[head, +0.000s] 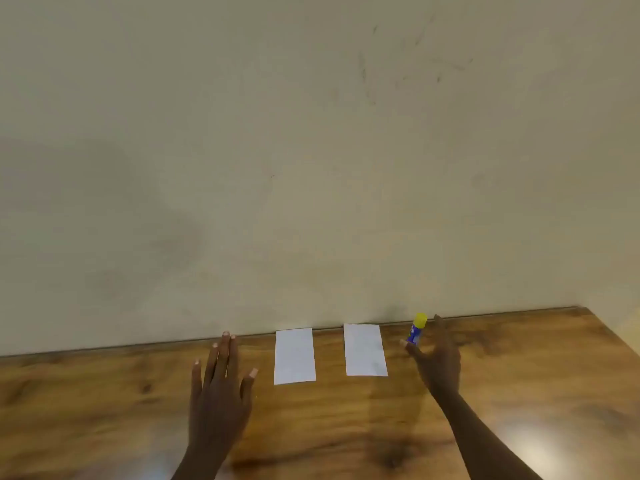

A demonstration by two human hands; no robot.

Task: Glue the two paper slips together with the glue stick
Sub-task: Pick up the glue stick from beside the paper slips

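White paper slips (pixel 294 356) (pixel 365 349) side by side between both hands, left hand (pixel 220 386) flat and spread, empty, right hand (pixel 438 360) open around the upright glue stick (pixel 416 329), not yet gripping, wooden table (pixel 519 393).

Counted on the worktop (pixel 519 393):
Two white paper slips, left (pixel 294 356) and right (pixel 365 349); one glue stick (pixel 416 329); two bare hands, left (pixel 221 386) and right (pixel 437 358).
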